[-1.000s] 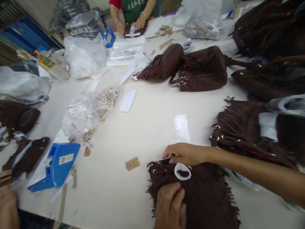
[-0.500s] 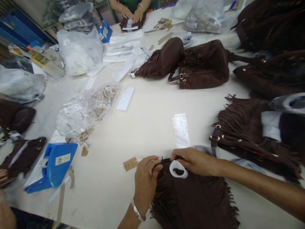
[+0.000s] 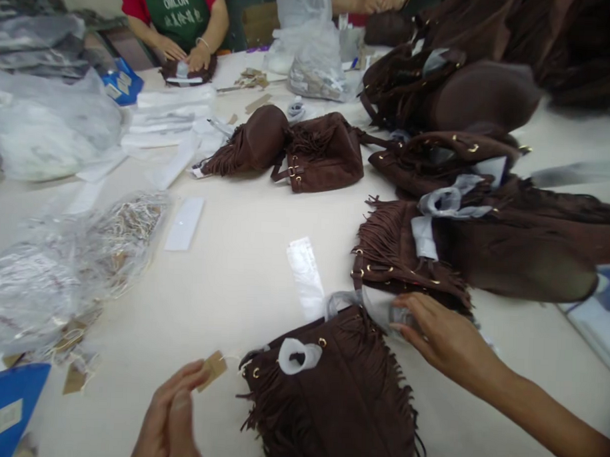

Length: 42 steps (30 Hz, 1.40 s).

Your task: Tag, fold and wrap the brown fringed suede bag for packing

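Observation:
A dark brown fringed bag [image 3: 329, 389] lies in front of me, with gold eyelets along its top edge and a white wrapping loop [image 3: 298, 356] standing on it. My left hand [image 3: 171, 414] is at the bag's left, its fingertips closed at a small brown paper tag [image 3: 214, 370] tied to the bag by a thin string. At the bag's upper right, my right hand [image 3: 444, 340] has its fingers and thumb around a grey-wrapped strap [image 3: 399, 316]. Part of that strap is hidden by the hand.
Several more brown bags [image 3: 409, 239] lie at the right and back. A folded white strip [image 3: 305, 275] lies ahead. At left are plastic bags with stringed tags [image 3: 119, 242] and a blue holder [image 3: 8, 411]. Across the table, a person in a green apron [image 3: 175, 17] handles a brown item.
My view has swung right. Both hands have left the bag's top edge: the left has gone to the tag, the right to the wrapped strap. The bag's top now shows its eyelets.

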Tool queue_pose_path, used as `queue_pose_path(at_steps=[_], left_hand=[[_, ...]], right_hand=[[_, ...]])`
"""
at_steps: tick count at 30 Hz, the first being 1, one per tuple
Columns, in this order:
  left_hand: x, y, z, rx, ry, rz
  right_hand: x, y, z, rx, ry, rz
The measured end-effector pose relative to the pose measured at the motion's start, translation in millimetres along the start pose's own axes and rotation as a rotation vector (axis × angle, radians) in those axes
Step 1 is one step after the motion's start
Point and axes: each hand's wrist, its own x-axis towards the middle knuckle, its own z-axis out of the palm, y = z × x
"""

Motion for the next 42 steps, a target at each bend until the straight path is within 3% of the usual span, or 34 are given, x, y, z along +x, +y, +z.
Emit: queue_pose_path(at_steps=[2,6,8,10,13,17,21,24,30,37,42], left_hand=[[27,18,20.7,-0.044,-0.204,-0.037],[57,52,74.3,-0.155,-0.742,0.064],[59,61,91.9,-0.133,-0.922,0.123],[55,65,100.9,-0.09,-1.012,0.173],[47,65,104.7,-0.012,-1.024,0.196],[39,65,104.3,0.075,-1.01,0.21],[37,67,102.1,0.08,-1.004,0.256],[38,68,101.1,0.041,-0.998,0.247],[42,73,100.2,-0.025,-1.023,0.239],[41,85,88.7,-0.009,-1.008,0.249],[45,86,96.3,0.024,-1.039,0.222]], right_hand=[[-8,-2,6,-0.082,-0.026,-0.039],[-7,0,11,-0.278,-0.075,-0.108],[-10,14,9,-0.38,-0.075,-0.031],[-17,30,2,-0.47,-0.051,0.099],[-21,30,-14,-0.471,0.014,0.144],[13,-22,-22,-0.119,0.098,-0.083],[67,-57,-1,0.153,-0.051,-0.293],[91,-52,9,0.232,-0.235,-0.364],[114,-42,-3,0.434,-0.573,-0.55],[125,-50,4,0.574,-0.666,-0.641],[132,-48,16,0.518,-0.834,-0.653]])
